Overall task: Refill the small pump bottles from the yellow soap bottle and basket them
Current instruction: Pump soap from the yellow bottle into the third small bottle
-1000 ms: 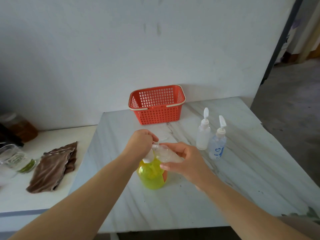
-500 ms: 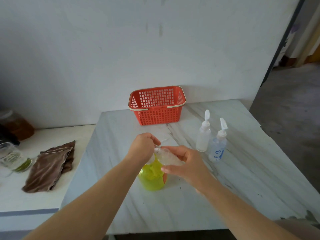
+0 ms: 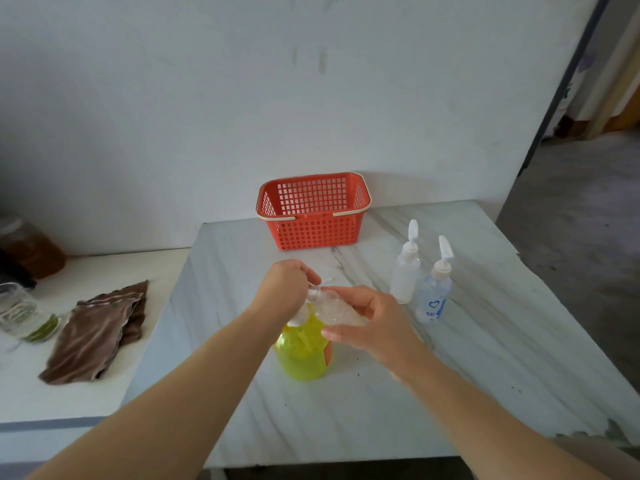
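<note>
Centrally, toward the front of the marble-patterned worktop [image 3: 485, 358], the yellow soap bottle [image 3: 304, 355] is seen standing upright. Its white pump top is covered by the left hand [image 3: 284, 289], whose fingers are curled down over it in a closed grip. A small clear bottle [image 3: 332, 306] is held in the right hand [image 3: 367, 320], with fingers and thumb wrapped round its body. It is tipped onto its side above the yellow bottle's shoulder, and its neck is pointed toward the left hand (whether the neck actually meets the pump spout cannot be told, since the fingers hide that spot).

Two more small bottles are set upright to the right, just beside each other and apart from both hands: a frosted white bottle [image 3: 403, 275] farther back and a blue-heart bottle [image 3: 433, 296] nearer the front. Each is fitted with a white pump top.

A red basket [image 3: 313, 216] is placed at the back of the worktop, against the wall, with its pale handles folded down on the rim.

On a lower white surface [image 3: 69, 396] to the left, a crumpled brown cloth [image 3: 97, 327] is laid, with a glass jar [image 3: 20, 313] just beside it and an amber jar [image 3: 31, 247] farther back.
</note>
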A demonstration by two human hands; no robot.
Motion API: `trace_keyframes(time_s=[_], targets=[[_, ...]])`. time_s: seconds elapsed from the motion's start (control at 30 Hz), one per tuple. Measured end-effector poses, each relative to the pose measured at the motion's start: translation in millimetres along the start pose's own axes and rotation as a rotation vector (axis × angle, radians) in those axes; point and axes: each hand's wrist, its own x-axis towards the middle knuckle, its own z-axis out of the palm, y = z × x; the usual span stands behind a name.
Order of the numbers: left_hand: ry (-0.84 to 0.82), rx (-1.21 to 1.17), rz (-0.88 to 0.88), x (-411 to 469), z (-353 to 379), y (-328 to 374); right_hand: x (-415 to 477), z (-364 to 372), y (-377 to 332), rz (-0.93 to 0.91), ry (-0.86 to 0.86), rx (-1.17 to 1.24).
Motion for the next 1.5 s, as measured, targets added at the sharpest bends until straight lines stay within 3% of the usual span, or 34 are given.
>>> trace_keyframes(time_s=[0.67, 1.23, 1.5], targets=[[-0.039, 0.063, -0.012, -6, -2, 9, -3, -1, -1, -0.013, -0.005, 0.006], [0.002, -0.048, -0.016, -8, 0, 2, -1, 1, 2, -0.005, 0.001, 0.035], [0.02, 0.058, 0.035, -3, 0, 5, -1, -1, -1, -0.024, 0.008, 0.015]])
